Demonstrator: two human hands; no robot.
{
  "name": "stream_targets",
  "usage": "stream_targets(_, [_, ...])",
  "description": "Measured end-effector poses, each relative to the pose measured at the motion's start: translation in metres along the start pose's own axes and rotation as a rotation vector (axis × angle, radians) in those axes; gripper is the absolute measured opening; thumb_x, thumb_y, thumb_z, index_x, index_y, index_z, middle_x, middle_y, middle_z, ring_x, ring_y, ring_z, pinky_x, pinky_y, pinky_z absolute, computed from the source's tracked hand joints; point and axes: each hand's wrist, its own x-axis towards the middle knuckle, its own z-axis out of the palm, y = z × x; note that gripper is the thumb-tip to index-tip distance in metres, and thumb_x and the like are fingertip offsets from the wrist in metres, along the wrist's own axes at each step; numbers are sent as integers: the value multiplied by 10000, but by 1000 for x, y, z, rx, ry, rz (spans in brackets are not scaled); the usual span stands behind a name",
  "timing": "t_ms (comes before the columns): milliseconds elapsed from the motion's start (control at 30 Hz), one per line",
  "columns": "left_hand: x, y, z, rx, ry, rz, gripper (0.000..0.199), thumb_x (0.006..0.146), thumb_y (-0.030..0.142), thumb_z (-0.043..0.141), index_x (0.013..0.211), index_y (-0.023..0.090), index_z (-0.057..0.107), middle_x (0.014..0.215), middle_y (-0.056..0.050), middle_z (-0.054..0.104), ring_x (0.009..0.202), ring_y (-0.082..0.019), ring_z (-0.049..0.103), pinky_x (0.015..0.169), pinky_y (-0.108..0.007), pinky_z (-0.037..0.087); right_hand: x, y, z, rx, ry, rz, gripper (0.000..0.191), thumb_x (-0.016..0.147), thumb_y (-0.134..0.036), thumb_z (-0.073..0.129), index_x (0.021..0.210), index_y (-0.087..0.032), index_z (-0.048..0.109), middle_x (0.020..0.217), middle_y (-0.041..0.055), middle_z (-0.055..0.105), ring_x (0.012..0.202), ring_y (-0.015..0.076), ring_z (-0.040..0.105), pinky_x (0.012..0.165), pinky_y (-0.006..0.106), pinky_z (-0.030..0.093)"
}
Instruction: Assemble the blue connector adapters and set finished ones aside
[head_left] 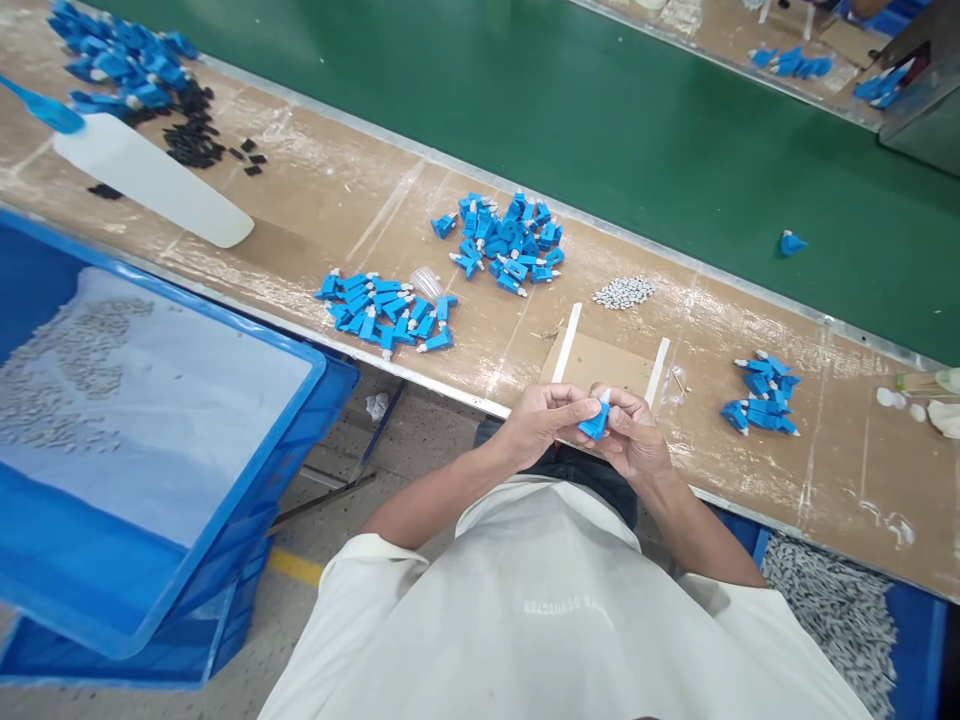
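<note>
A small blue piece with a pale tip (594, 422) is held between both hands over the table's near edge. My left hand (551, 420) pinches it from the left with thumb and fingers. From the right, my right hand (636, 436) has its fingers closed on the same piece. Just beyond the hands lies a cardboard sheet (606, 366) with white strips on two sides. Past it sits a small pile of grey-white parts (624, 292). Two heaps of blue pieces, one farther back (514, 240) and one nearer (386, 308), lie to the left.
A white bottle (154, 180) lies at the left near black parts (193, 130) and more blue pieces (120, 55). Blue pieces (763, 392) rest on the right. Blue bins (300, 400) stand below left. A green belt (525, 90) runs behind, carrying one blue piece (791, 243).
</note>
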Motion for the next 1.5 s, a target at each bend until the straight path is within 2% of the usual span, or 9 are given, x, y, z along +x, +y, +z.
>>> stream_targets(167, [21, 16, -13, 271, 67, 165, 465, 662, 575, 875, 742, 146, 714, 665, -26, 697, 597, -134, 641, 604, -255, 534, -2, -9, -9, -14, 2, -33, 622, 564, -567, 939, 1020, -190, 750, 655, -42, 546, 463, 55, 328, 328, 171, 189])
stream_targets(300, [64, 68, -42, 739, 414, 403, 273, 790, 417, 794, 813, 152, 735, 738, -50, 740, 677, -172, 684, 667, -269, 520, -13, -23, -30, -137, -20, -129, 536, 622, -503, 927, 1033, -196, 771, 687, -23, 559, 468, 57, 334, 350, 191, 185])
stream_targets(500, [95, 136, -65, 1195, 779, 470, 234, 936, 322, 591, 863, 142, 722, 737, -84, 732, 823, -234, 708, 819, -319, 484, -33, -35, -76, -279, 51, -194, 424, 707, -547, 864, 936, -202, 772, 607, -32, 508, 446, 62, 289, 390, 222, 226])
stream_targets(633, [77, 103, -52, 983, 678, 511, 278, 926, 400, 584, 906, 155, 715, 738, -33, 704, 700, -174, 652, 729, -277, 480, -10, -77, -120, -699, 229, -232, 417, 759, -568, 805, 971, -211, 780, 688, 25, 644, 519, 135, 482, 465, 267, 382])
stream_targets(767, [58, 47, -28, 746, 491, 392, 349, 826, 510, 706, 811, 161, 712, 659, -5, 654, 615, -148, 595, 633, -255, 458, 64, -152, -167, -1159, 590, -440, 350, 743, -480, 831, 881, -172, 736, 770, 68, 688, 727, 216, 627, 695, 340, 511])
stream_targets(967, [47, 12, -14, 599, 360, 265, 489, 746, 624, 770, 892, 158, 761, 688, -27, 686, 621, -150, 612, 609, -266, 495, 154, -227, -211, -1136, 913, -528, 458, 859, -575, 725, 1004, -148, 645, 1177, 194, 641, 987, 235, 690, 849, 355, 529])
stream_targets(1167, [43, 19, -22, 569, 393, 252, 588, 717, 707, 748, 904, 150, 758, 738, -49, 715, 644, -165, 634, 621, -296, 526, 175, -238, -212, -1109, 883, -489, 478, 887, -595, 650, 1058, -149, 668, 1098, 196, 669, 1002, 331, 690, 922, 516, 526])
stream_targets(1333, [62, 29, 6, 513, 279, 234, 559, 722, 680, 774, 930, 162, 749, 789, -70, 751, 694, -179, 678, 677, -308, 552, 150, -211, -171, -1109, 668, -535, 462, 903, -620, 602, 991, -174, 690, 809, 72, 699, 739, 235, 688, 727, 391, 567])
stream_targets(1500, [92, 25, 53, 151, 167, 284, 800, 553, 740, 859, 1077, 153, 714, 1071, -140, 763, 866, -235, 738, 751, -333, 583, 72, -132, -96, -1478, 380, -1043, 263, 871, -432, 741, 1031, -223, 729, 913, 81, 730, 802, 223, 706, 707, 331, 536])
